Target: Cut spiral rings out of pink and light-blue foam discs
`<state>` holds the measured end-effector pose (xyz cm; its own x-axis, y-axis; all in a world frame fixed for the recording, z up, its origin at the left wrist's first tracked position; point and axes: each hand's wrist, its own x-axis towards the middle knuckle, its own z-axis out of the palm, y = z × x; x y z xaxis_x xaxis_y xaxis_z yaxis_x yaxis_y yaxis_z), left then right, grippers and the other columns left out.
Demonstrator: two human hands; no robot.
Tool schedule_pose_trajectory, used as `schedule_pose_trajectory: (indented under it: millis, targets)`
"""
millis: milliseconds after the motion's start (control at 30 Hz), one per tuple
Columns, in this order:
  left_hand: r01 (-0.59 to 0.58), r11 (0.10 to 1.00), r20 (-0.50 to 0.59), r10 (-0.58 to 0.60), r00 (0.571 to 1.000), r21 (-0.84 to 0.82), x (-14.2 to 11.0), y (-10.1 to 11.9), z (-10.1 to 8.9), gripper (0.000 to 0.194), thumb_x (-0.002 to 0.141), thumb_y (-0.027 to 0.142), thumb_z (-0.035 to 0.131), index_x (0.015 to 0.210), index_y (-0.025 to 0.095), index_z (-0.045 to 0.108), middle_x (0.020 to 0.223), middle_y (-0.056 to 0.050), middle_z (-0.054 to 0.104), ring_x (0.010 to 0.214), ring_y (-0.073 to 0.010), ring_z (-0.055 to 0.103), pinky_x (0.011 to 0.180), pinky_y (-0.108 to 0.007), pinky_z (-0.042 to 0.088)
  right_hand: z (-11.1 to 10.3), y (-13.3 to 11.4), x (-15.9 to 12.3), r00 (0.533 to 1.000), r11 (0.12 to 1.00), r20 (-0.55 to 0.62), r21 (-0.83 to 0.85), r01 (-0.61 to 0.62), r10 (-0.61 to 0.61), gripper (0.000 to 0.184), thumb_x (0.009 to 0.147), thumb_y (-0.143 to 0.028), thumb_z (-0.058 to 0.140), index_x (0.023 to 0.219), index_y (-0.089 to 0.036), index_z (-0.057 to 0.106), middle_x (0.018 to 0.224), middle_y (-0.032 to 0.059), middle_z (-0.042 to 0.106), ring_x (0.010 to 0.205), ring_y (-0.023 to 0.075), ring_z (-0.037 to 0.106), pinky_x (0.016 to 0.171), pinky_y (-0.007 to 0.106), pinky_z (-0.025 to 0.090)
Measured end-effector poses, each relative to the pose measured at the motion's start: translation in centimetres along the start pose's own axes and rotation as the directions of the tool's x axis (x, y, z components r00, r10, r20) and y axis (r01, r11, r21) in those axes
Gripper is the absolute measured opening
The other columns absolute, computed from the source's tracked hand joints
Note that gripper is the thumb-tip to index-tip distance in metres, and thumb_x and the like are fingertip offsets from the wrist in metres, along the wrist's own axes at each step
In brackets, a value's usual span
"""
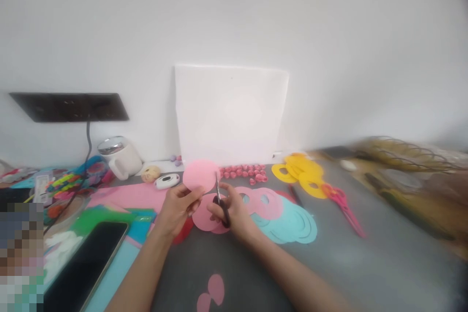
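My left hand (180,204) pinches the lower edge of a round pink paper disc (199,175) and holds it up above the table. In my right hand (234,209) is a pair of black-handled scissors (224,214), fingers through the loops, with the blades pointing up at the disc's right edge. Whether the blades have entered the paper I cannot tell. Below and behind my hands lie more pink paper discs (204,214). To the right, pink paper rings (268,204) overlap light blue paper rings (296,231). Two small pink paper ovals (216,288) lie near the front.
Yellow paper rings (300,170) and pink scissors (343,207) lie to the right. Small rolled pink pieces (244,171) stand in rows behind. A phone (86,268), coloured sheets (124,195) and a white mug (124,158) occupy the left. A white board (234,112) leans on the wall.
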<state>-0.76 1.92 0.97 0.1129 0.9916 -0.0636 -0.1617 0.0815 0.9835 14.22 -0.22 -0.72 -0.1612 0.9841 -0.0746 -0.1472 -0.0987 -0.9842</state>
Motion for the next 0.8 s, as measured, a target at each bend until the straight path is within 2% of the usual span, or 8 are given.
schedule_pose_trajectory:
  millis: [133, 300, 800]
  targets:
    - [0.009, 0.999, 0.011, -0.009, 1.000, 0.051, 0.0, -0.2, 0.0, 0.029, 0.063, 0.034, 0.076, 0.058, 0.013, 0.057, 0.044, 0.005, 0.046, 0.041, -0.0045, 0.035, 0.041, -0.020, 0.023, -0.1, 0.3, 0.1, 0.999, 0.998, 0.008, 0.028, 0.050, -0.050, 0.064, 0.064, -0.033, 0.076, 0.116, -0.018, 0.041, 0.057, -0.0070, 0.057, 0.053, 0.0121, 0.053, 0.055, 0.025, 0.042]
    - [0.009, 0.998, 0.016, -0.010, 1.000, 0.070, -0.1, -0.2, -0.2, 0.031, 0.063, 0.036, 0.076, 0.057, 0.014, 0.056, 0.043, 0.006, 0.044, 0.041, -0.0052, 0.034, 0.042, -0.020, 0.022, -0.4, 0.2, 0.2, 0.996, 0.995, 0.003, 0.044, 0.089, -0.089, 0.064, 0.061, -0.031, 0.078, 0.114, -0.020, 0.042, 0.060, -0.0082, 0.054, 0.053, 0.0105, 0.049, 0.054, 0.023, 0.037]
    - [-0.027, 0.999, 0.000, 0.027, 1.000, 0.042, 0.0, 0.1, -0.2, 0.027, 0.065, 0.034, 0.075, 0.061, 0.014, 0.058, 0.046, 0.006, 0.044, 0.043, -0.0047, 0.032, 0.044, -0.022, 0.020, 0.1, -0.7, -0.1, 0.998, 1.000, -0.062, 0.008, 0.014, -0.014, 0.065, 0.058, -0.035, 0.076, 0.111, -0.017, 0.042, 0.053, -0.0085, 0.055, 0.050, 0.0123, 0.053, 0.053, 0.025, 0.040]
